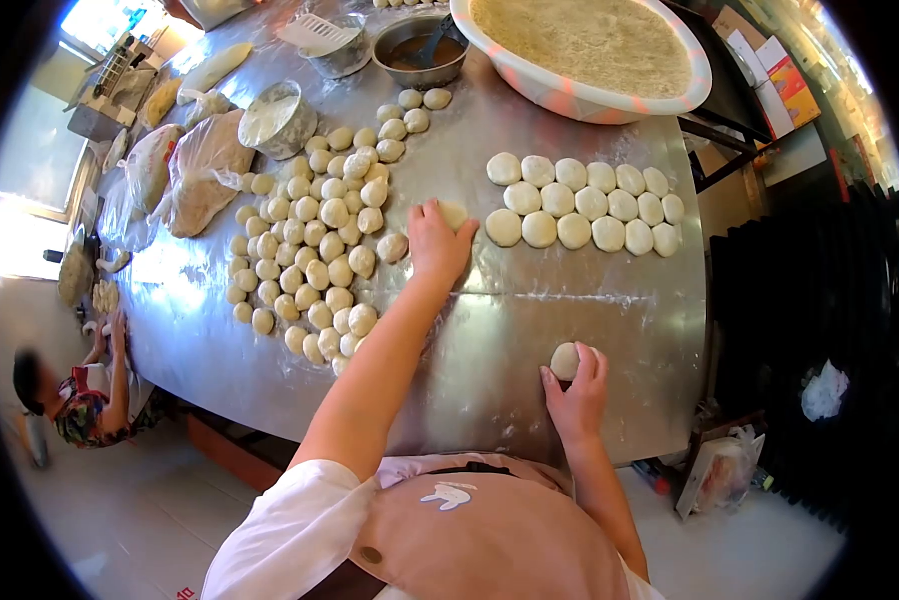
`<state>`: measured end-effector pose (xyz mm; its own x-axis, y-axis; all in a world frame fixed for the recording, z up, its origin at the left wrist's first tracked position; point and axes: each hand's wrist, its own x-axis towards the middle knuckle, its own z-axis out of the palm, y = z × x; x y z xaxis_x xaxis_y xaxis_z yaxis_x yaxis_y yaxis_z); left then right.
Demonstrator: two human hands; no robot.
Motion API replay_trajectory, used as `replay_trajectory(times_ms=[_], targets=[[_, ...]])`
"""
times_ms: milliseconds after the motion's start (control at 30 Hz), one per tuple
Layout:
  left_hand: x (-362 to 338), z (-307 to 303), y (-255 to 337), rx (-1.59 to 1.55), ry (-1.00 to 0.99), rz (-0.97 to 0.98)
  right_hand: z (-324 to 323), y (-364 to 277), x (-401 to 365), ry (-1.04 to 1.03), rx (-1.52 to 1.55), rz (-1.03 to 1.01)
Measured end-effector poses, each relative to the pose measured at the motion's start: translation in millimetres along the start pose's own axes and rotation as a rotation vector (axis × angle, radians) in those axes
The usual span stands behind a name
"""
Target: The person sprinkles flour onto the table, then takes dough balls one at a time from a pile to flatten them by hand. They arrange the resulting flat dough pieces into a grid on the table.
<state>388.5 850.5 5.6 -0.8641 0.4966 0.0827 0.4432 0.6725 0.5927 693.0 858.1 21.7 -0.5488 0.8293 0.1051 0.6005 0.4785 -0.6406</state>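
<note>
On the metal table, my left hand [440, 243] lies over a dough piece [454, 214], its thumb spread away from the fingers and the dough showing between them. My right hand [578, 392], nearer the table's front edge, has its fingers and thumb curved around a round dough piece [565, 361]. Left of my left hand is a large group of dough balls [308, 231], with one ball [393, 247] close beside the hand. Flattened rounds [574, 230] lie in three rows at the right, beyond my right hand.
A large basin [570, 95] of crumbly powder stands at the back right. A metal bowl [395, 61] and a tub of flour [300, 132] are at the back. Plastic bags [205, 175] lie on the left. Another person [95, 405] works at the far left edge.
</note>
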Motion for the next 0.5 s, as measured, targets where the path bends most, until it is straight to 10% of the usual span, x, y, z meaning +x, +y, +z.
replay_trajectory(times_ms=[267,500], targets=[[49.5,6.3,24.1,-0.346,-0.446,-0.325,3.2,-5.1,24.1,-0.068,0.027,-0.034],[53.1,9.3,1.5,-0.316,-0.349,-0.103,11.4,-29.0,42.7,-0.238,0.075,-0.079]])
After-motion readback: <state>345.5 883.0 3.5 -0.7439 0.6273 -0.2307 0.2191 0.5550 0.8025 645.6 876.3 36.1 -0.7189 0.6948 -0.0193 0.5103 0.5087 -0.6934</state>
